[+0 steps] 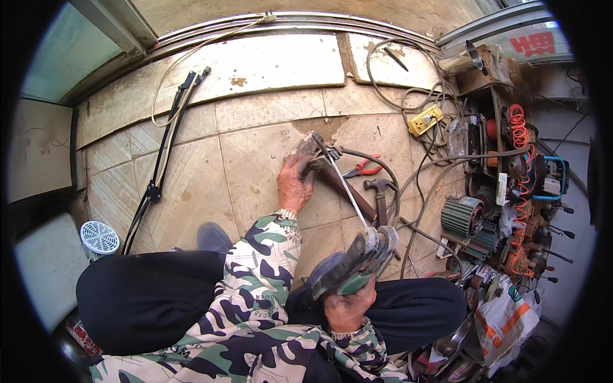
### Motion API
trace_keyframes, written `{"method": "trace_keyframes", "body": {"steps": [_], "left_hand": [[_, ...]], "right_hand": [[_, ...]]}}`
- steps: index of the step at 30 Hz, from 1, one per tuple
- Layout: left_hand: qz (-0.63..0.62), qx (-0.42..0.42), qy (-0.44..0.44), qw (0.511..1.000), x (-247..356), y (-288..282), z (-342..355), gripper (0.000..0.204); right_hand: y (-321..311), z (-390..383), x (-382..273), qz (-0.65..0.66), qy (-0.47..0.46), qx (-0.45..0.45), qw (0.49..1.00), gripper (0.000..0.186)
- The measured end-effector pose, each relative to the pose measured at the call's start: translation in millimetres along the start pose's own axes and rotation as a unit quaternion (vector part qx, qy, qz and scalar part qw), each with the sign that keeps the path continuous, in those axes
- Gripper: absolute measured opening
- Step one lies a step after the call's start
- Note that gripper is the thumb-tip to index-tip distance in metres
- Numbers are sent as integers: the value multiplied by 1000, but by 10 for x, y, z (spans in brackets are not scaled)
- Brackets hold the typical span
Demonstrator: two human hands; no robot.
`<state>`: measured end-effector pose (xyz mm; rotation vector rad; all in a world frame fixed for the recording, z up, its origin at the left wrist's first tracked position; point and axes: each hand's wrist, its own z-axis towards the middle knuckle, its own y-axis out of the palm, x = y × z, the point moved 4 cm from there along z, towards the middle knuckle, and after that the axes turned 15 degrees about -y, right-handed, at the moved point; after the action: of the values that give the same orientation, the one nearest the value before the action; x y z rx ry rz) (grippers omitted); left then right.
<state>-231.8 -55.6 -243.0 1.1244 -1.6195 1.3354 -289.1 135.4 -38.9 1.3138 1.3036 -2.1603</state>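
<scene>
My left hand (295,186) is closed round a worn, dirty block-like metal piece (311,144) above the tiled floor. Nearer my body, my right hand (351,307) grips a scuffed black tool with a green part (354,262); its exact kind is unclear. A thin pale rod (346,190) runs between the tool and the metal piece; how its ends are fixed does not show. Beneath it a rusty brown bar (348,193) slants across the floor. Red-handled pliers (368,167) and a claw hammer (380,189) lie just right of the bar.
Cables curl round a yellow socket box (425,120) at the right. Beyond stand a green finned motor (462,216), a red coiled hose (518,127) and cluttered machinery. A black folding stand (167,137) lies at the left near a white perforated container (100,238). Pale boards (268,60) lie at the back.
</scene>
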Motion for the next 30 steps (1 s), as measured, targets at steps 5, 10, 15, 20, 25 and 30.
{"method": "trace_keyframes", "body": {"steps": [5,10,15,20,25,30], "left_hand": [[-2,-4,-1,1000,2,11,-1,36],[8,3,1,1000,26,-7,-4,32],[6,4,0,1000,25,-6,-5,33],[1,-3,-10,1000,49,-3,-25,35],[2,0,-6,1000,61,-21,-16,34],[6,1,1,1000,46,-5,-16,35]], "right_hand": [[-16,-37,50,-12,-1,-10,1000,60],[-3,-2,31,-8,-1,-13,1000,54],[-11,-4,41,10,-2,-22,1000,57],[-16,7,-56,-14,-6,-23,1000,51],[-15,24,-54,-28,-5,-40,999,47],[-12,30,-10,-21,-21,-40,999,45]]}}
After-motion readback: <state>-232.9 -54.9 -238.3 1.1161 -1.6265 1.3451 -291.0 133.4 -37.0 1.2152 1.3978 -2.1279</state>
